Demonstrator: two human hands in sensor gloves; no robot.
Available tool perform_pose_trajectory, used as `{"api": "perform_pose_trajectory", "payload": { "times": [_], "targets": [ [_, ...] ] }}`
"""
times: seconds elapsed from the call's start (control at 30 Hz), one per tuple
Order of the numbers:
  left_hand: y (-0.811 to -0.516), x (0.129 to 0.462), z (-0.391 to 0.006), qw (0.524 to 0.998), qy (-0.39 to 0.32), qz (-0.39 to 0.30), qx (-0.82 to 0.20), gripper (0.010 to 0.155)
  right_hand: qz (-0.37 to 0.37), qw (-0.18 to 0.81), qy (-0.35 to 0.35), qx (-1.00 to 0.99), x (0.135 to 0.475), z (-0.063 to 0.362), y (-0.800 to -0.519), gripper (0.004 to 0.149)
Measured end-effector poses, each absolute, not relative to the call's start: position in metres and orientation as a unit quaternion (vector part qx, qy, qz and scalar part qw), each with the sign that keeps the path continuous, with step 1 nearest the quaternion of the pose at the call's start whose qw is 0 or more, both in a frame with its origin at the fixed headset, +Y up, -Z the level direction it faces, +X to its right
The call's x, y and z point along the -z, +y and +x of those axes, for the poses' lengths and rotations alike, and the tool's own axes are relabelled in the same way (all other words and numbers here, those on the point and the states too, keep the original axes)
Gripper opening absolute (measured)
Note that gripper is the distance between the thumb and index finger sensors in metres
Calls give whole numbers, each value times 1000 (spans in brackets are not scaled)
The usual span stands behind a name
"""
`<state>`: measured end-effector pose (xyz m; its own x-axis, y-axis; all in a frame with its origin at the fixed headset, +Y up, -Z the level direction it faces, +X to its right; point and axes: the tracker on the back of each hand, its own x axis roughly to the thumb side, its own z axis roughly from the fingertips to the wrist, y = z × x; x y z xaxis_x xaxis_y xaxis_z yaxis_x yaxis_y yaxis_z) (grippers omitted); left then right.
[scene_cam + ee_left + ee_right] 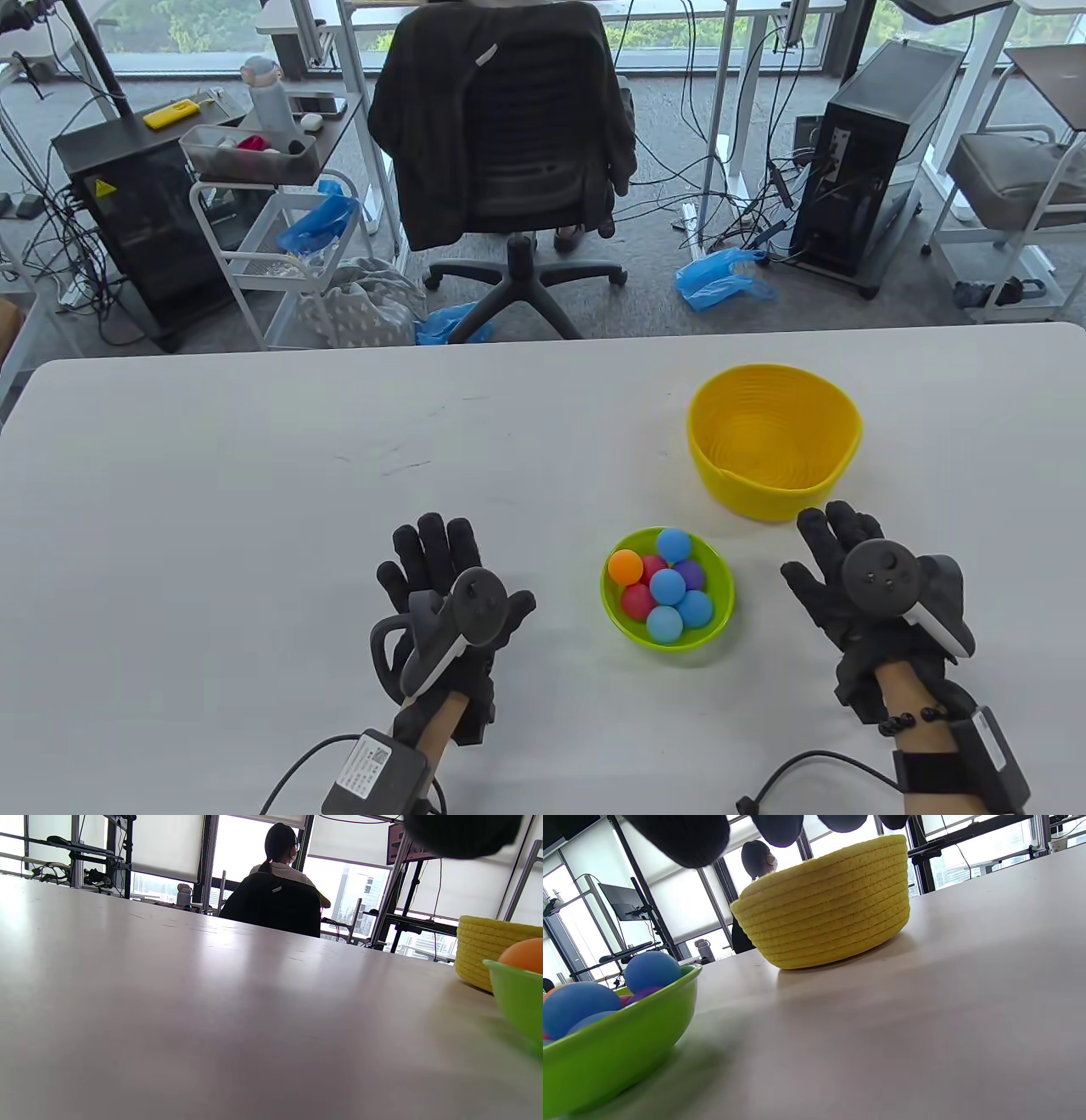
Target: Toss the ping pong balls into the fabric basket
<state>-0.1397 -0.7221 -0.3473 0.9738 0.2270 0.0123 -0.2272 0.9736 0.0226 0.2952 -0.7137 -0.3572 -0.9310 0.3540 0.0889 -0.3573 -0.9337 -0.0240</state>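
Observation:
A yellow fabric basket stands empty on the white table, right of centre; it also shows in the right wrist view and the left wrist view. A green bowl in front of it holds several coloured ping pong balls; the bowl also shows in the right wrist view. My left hand rests flat on the table left of the bowl, fingers spread, holding nothing. My right hand rests flat right of the bowl, just in front of the basket, holding nothing.
The white table spreads wide to the left and behind the hands. Beyond its far edge stand an office chair with a dark jacket, a cart and computer towers on the floor.

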Motion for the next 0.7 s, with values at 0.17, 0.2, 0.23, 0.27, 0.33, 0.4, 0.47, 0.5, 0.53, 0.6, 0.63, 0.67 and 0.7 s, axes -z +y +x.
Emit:
{"api": "perform_pose_trajectory", "payload": {
  "times": [0.17, 0.2, 0.23, 0.27, 0.33, 0.4, 0.47, 0.5, 0.53, 0.6, 0.63, 0.67, 0.7],
  "targets": [
    [-722, 347, -140, 993, -2, 18, -115, 107, 50, 200, -38, -978, 357, 295, -711, 71],
    [-722, 347, -140, 993, -2, 19, -114, 107, 52, 205, -39, -977, 356, 294, -711, 70],
    [-722, 347, -140, 993, -2, 19, -113, 107, 56, 214, -39, -974, 356, 293, -710, 70],
    [-722, 347, -140, 993, -2, 20, -113, 107, 61, 220, -40, -973, 356, 292, -709, 71],
    [-721, 347, -141, 993, -2, 21, -115, 107, 71, 229, -56, -969, 356, 289, -704, 70],
    [-720, 347, -142, 993, 1, 24, -119, 107, 83, 243, -64, -964, 355, 285, -700, 71],
    [-720, 347, -143, 992, 3, 23, -122, 107, 102, 252, -80, -959, 355, 277, -694, 71],
    [-720, 347, -144, 992, 4, 23, -122, 107, 111, 247, -84, -959, 356, 273, -691, 71],
    [-720, 347, -144, 992, 4, 23, -123, 107, 122, 240, -91, -959, 356, 267, -688, 71],
    [-719, 347, -144, 992, 4, 24, -125, 107, 146, 230, -100, -957, 358, 249, -680, 70],
    [-719, 347, -144, 992, 3, 25, -126, 107, 154, 230, -96, -956, 360, 242, -677, 70],
    [-719, 347, -144, 992, 3, 26, -126, 108, 159, 229, -90, -956, 361, 236, -675, 70],
    [-719, 347, -144, 992, 3, 26, -127, 108, 168, 225, -86, -956, 363, 228, -673, 70]
  ]
}}
